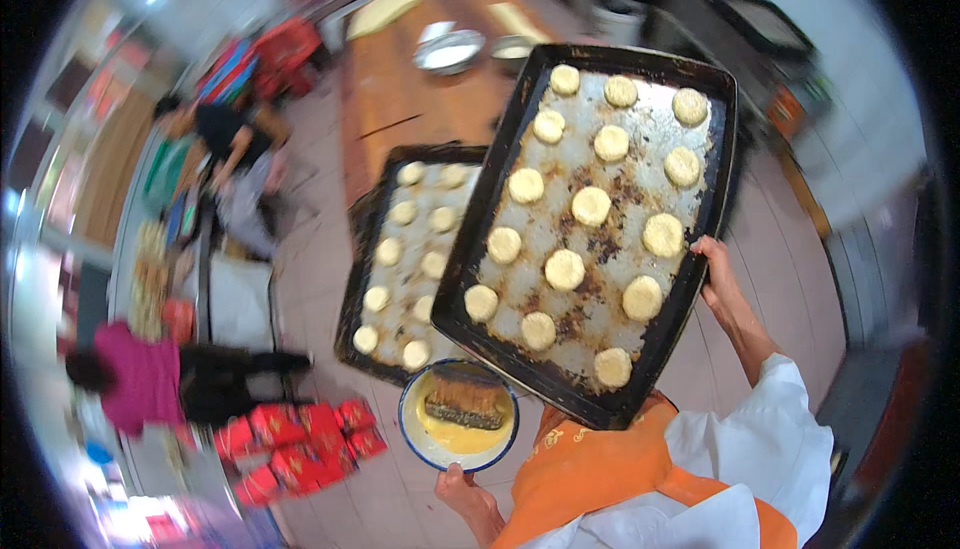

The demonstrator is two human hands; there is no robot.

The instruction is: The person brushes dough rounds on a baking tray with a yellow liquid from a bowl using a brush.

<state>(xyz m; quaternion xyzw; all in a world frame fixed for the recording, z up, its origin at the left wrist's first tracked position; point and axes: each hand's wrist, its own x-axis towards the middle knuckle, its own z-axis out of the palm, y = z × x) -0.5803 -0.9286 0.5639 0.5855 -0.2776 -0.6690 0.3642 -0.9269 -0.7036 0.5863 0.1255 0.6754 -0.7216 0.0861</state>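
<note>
My right hand (716, 260) grips the long side of a dark baking tray (600, 399), thumb over the rim. Rows of round, pale dough pieces (590, 206) sit spaced apart on its browned, stained surface. A white enamel bowl (437, 453) with a blue rim is in my left hand (469, 498), thumb at its edge. Yellow liquid, resembling beaten egg, lies in the bowl, and a wide bristle brush (465, 402) rests in it. A second baking tray (349, 324) with similar dough rounds is partly hidden behind the held tray.
Beyond the trays stands a wooden worktable (405, 98) with a metal bowl (448, 52) and a sheet of dough (384, 12). Two people, one in a dark top (232, 136), one in a magenta top (139, 376), are at the left. Red packages (300, 451) are at lower left.
</note>
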